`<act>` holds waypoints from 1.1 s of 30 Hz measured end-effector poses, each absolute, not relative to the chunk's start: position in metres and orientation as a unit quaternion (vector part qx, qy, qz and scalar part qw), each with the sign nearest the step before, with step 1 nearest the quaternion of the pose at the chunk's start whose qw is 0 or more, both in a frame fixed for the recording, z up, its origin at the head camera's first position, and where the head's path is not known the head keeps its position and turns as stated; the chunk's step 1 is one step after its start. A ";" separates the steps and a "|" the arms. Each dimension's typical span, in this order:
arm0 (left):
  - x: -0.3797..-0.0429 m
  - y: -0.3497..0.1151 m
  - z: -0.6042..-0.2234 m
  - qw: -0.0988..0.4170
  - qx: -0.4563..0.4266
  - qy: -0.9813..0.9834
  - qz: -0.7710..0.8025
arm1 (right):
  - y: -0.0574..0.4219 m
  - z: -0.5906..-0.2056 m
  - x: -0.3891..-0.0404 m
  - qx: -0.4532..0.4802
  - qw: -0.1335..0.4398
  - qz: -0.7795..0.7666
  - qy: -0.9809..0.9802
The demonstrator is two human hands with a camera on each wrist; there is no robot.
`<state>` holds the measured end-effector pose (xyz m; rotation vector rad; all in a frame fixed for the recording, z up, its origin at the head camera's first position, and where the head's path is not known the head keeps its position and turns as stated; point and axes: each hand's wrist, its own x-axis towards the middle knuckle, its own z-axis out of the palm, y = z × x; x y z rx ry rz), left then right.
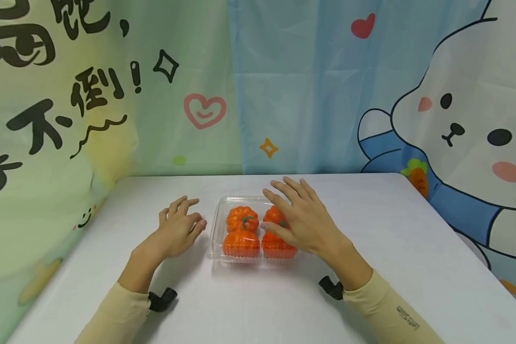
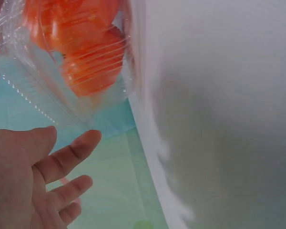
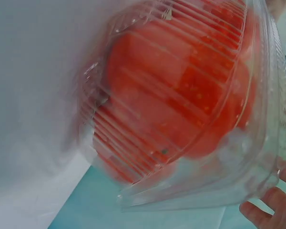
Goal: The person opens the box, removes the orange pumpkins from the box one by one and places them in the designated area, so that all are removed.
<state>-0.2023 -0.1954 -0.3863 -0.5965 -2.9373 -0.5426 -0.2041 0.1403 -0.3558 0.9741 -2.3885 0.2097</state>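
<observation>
Clear container [image 1: 217, 239] square to the table [image 1: 258, 306], long axis unclear, hands [image 1: 178, 231] [image 1: 301, 220] loosely spread

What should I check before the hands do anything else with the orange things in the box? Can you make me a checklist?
1. Clear, ribbed plastic box rests on the white tabletop: ok.
2. Four round, glossy orange, pumpkin-like pieces are inside: ok, all four show from above.
3. Bare left hand is free: ok, it holds nothing.
4. Both hands are touching the box: not ok, the left one is apart from it, on its left.
5. Bare right hand is clear of the box: cannot tell, it reaches over the right side.
6. Box is fully closed: cannot tell.
</observation>
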 end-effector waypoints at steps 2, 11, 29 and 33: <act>-0.203 -0.195 -0.386 0.041 -0.197 -0.962 -0.183 | 0.138 -0.355 -0.204 0.366 0.270 0.077 -0.887; -0.204 -0.194 -0.383 -0.009 -0.200 -0.960 -0.199 | 0.130 -0.360 -0.203 0.391 0.251 0.057 -0.884; -0.203 -0.194 -0.382 -0.075 -0.215 -0.942 -0.246 | 0.113 -0.360 -0.200 0.442 0.249 0.044 -0.861; -0.202 -0.197 -0.384 -0.087 -0.221 -0.934 -0.267 | 0.109 -0.362 -0.198 0.448 0.248 0.050 -0.857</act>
